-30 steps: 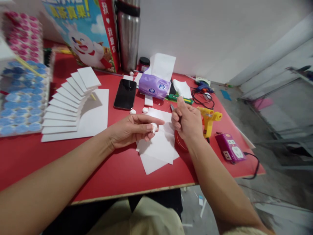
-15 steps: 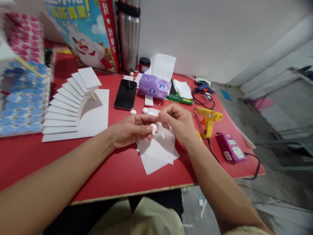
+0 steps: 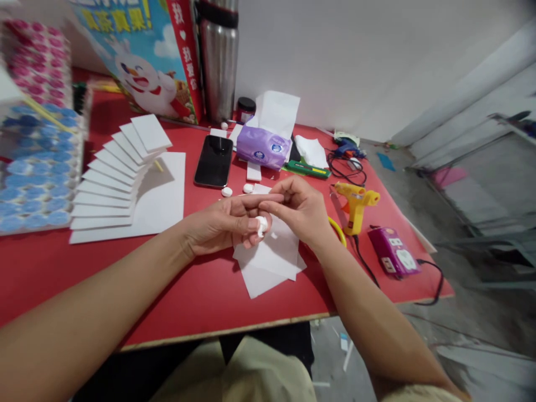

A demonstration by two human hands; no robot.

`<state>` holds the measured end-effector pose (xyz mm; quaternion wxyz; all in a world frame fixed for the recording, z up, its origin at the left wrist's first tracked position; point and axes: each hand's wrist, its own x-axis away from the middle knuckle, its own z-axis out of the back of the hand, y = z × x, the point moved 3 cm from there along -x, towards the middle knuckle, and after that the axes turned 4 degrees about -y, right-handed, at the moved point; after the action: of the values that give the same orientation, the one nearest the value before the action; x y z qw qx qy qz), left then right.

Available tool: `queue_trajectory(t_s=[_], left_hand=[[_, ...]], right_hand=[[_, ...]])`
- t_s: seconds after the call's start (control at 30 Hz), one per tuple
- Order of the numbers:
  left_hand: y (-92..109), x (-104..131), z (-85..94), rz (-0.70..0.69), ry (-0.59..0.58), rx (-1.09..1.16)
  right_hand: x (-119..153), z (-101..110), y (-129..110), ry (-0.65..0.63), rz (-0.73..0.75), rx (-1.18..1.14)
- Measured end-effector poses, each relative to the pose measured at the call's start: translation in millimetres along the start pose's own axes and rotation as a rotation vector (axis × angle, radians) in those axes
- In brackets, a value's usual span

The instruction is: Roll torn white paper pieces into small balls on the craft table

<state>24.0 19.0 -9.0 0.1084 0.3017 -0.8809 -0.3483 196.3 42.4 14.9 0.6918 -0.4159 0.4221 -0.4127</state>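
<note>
Purple pack (image 3: 260, 148) (tissue (image 3: 277, 113) protruding) | white lump (image 3: 262, 225) in left grip (image 3: 224, 226)

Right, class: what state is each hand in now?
Left hand: closed, holding a small white lump.
Right hand: curled close to the left; grip cannot be told.
</note>
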Motion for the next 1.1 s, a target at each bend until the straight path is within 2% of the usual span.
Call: queue_trajectory(t_s=[0.1, 0.4, 0.57, 0.73, 0.87, 1.0, 1.1], left_hand=[[1, 0, 0.1, -0.006, -0.001, 0.012], [0, -1, 0.1, 0.004, 0.009, -0.018], [-2, 0, -0.7, 0.045, -0.014, -0.076], [-1, -1, 2.8, 0.002, 0.104, -0.099], [-2, -3, 4.7, -0.010, 0.196, -0.052], [-3, -3, 6.1, -0.007, 0.240, -0.030], [-3, -2, 6.7, -0.001, 0.266, 0.001]], right_hand=[[2, -1, -1, -0.003, 0.003, 0.016], [-1, 4, -4, -0.073, -0.097, -0.129], [-7, 21, 3, 0.163, -0.144, -0.116], [-5, 41, -2, 0.296, -0.142, -0.053], [1, 48, -16, 0.349, -0.130, -0.032], [14, 54, -27, 0.379, -0.112, 0.036], [30, 61, -26, 0.338, -0.148, 0.167]])
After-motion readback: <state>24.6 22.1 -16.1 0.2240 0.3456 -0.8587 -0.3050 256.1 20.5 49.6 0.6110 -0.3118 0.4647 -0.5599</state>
